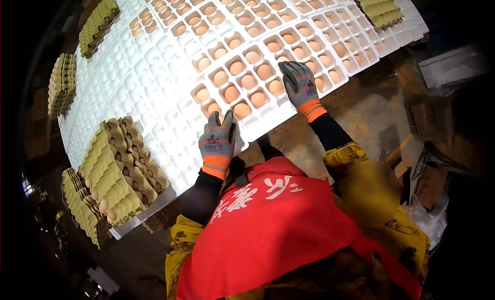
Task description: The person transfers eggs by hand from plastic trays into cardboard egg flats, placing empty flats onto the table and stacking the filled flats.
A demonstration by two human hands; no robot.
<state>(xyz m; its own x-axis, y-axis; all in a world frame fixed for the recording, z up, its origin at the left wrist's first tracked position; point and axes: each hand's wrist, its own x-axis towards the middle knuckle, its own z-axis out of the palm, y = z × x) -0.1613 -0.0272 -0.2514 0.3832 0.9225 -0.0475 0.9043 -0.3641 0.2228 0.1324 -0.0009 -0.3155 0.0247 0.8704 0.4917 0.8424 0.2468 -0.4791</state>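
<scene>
My left hand [218,137], in a grey and orange work glove, is at the near edge of a white moulded tray [258,125]. Its fingers point away from me, slightly apart, and the tips touch or nearly touch a brown egg [213,108]. Farther right, my right hand [299,85], gloved the same way, reaches over the tray with bent, parted fingers. Just beyond its fingertips sits another egg [282,58]. No egg shows inside either hand, though the undersides of the fingers are hidden. Several eggs [248,82] sit in single cells between my hands.
White trays [149,88] cover the table, many holding eggs toward the far right. Stacked yellowish egg cartons [116,171] with eggs stand at the near left; more cartons [98,24] are at the far left and far right [379,8]. Cardboard and plastic [435,217] lie on the right.
</scene>
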